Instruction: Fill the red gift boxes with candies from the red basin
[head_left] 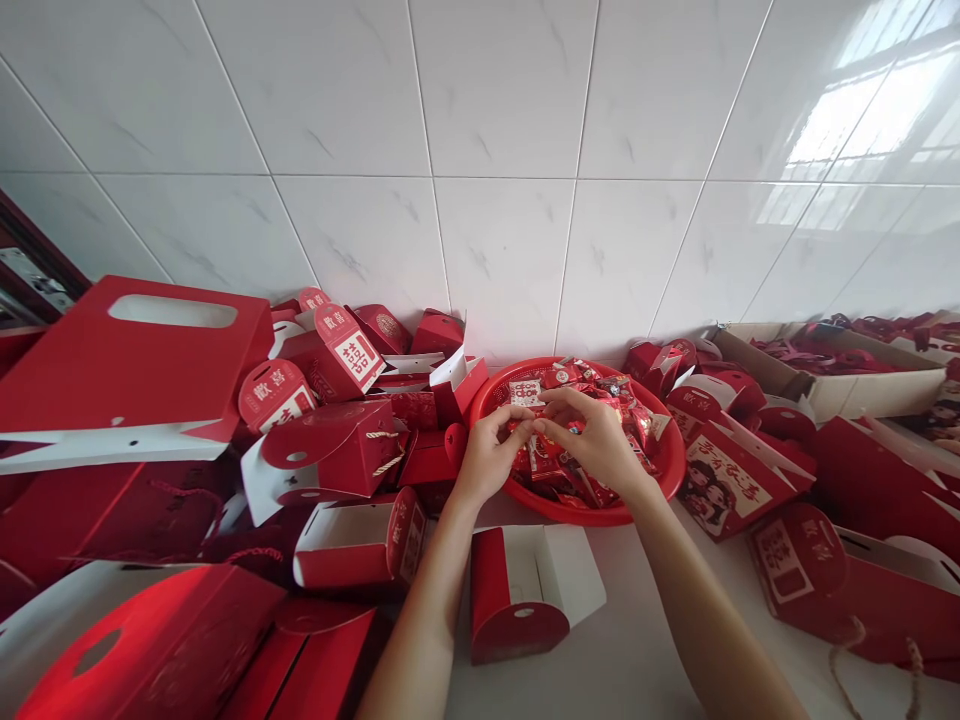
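Note:
Both hands are over a round red plastic basket (677, 460) heaped with small red wrapped candies (551, 465). My left hand (487, 455) is closed in a pinch above the basket's left side. Its fingertips meet those of my right hand (592, 440), which is pinched too, with its index finger arched. Anything between the fingertips is too small or hidden to make out. Just below the hands, an open red gift box (517, 610) with a white inside stands on the pale tabletop (585, 680), its flap folded out to the right.
Red gift boxes (322, 450) crowd the left, some open, some with rope handles. A larger red box (150, 350) lies on that pile. More boxes (739, 480) stand at the right, before a cardboard carton (855, 390) of dark red items. A tiled wall (502, 260) rises behind.

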